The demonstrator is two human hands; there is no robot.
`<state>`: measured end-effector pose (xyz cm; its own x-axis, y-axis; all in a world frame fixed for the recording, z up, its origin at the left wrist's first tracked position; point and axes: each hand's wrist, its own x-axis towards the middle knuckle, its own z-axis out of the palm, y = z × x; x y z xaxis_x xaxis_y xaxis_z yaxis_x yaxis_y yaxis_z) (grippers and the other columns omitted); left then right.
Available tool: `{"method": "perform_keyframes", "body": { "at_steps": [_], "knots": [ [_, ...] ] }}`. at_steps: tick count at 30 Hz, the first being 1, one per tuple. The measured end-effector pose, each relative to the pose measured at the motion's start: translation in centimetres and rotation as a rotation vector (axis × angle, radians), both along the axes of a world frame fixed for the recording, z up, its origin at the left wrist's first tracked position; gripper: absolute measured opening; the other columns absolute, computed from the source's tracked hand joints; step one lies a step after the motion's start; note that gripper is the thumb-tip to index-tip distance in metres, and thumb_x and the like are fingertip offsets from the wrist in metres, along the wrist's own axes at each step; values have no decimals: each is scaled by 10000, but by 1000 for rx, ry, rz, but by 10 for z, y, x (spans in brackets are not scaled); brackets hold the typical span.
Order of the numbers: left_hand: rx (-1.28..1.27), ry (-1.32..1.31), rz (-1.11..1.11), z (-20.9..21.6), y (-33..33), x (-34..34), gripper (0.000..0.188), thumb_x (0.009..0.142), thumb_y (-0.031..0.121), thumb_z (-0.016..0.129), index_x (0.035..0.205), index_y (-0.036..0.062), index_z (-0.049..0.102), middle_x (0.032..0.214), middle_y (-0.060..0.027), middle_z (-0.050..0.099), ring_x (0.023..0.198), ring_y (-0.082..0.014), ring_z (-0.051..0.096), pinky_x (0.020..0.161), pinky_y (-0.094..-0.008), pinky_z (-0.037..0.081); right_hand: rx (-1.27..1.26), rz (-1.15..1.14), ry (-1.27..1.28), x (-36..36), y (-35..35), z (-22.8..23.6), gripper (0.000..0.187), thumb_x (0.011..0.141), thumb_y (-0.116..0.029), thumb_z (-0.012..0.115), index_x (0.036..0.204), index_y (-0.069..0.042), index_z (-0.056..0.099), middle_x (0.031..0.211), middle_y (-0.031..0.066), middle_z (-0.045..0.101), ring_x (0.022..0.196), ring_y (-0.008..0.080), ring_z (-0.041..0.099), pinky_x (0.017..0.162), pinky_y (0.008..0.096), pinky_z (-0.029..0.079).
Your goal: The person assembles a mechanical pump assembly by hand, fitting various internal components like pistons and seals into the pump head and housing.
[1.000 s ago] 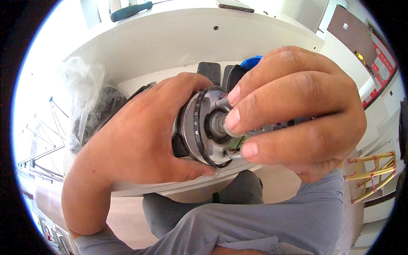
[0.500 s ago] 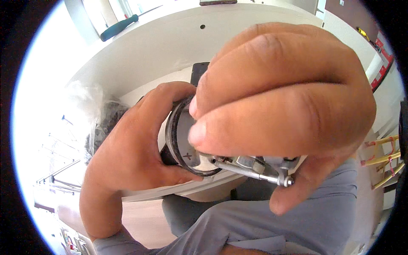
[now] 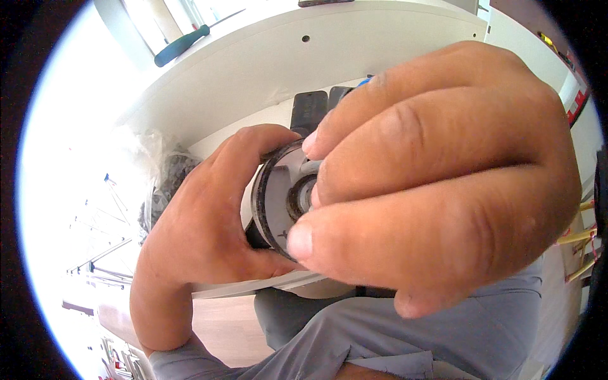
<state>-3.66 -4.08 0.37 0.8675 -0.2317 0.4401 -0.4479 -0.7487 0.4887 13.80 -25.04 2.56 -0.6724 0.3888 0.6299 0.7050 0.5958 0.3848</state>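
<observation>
Gripping the round grey metal device with a black rim (image 3: 276,201), your left hand (image 3: 202,209) curves in a wide C around its left side, thumb nearer you, fingers beyond; your right hand (image 3: 437,164) hangs half-curled over the device's face; you cannot tell whether it grips a part; the device sits between both hands, above the white desk (image 3: 266,115); a teal-handled screwdriver (image 3: 182,46) lies beyond, upper left.
</observation>
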Motion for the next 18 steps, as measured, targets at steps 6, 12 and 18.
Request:
{"method": "perform_keyframes", "body": {
  "at_steps": [6,12,18],
  "knots": [
    [67,60,125,-1,0,-2,957,616,260,999,1428,37,543,1258,-222,680,1160,-426,685,980,-448,557,-4,31,-11,4,8,9,322,818,-260,811,1001,2,776,867,154,734,748,277,736,674,382,640],
    [-110,229,163,4,-4,-10,932,718,173,996,1526,26,556,1441,-167,672,1382,-252,598,1177,-423,450,-6,70,12,5,12,18,322,792,-244,828,994,3,777,836,140,734,726,266,738,659,376,640],
    [-51,223,235,-3,-7,-13,777,851,140,879,1541,34,538,1498,-149,633,1410,-240,571,1196,-377,427,3,72,-24,4,12,20,307,761,-245,826,951,-11,765,807,129,719,702,260,727,640,371,640]
  ]
}}
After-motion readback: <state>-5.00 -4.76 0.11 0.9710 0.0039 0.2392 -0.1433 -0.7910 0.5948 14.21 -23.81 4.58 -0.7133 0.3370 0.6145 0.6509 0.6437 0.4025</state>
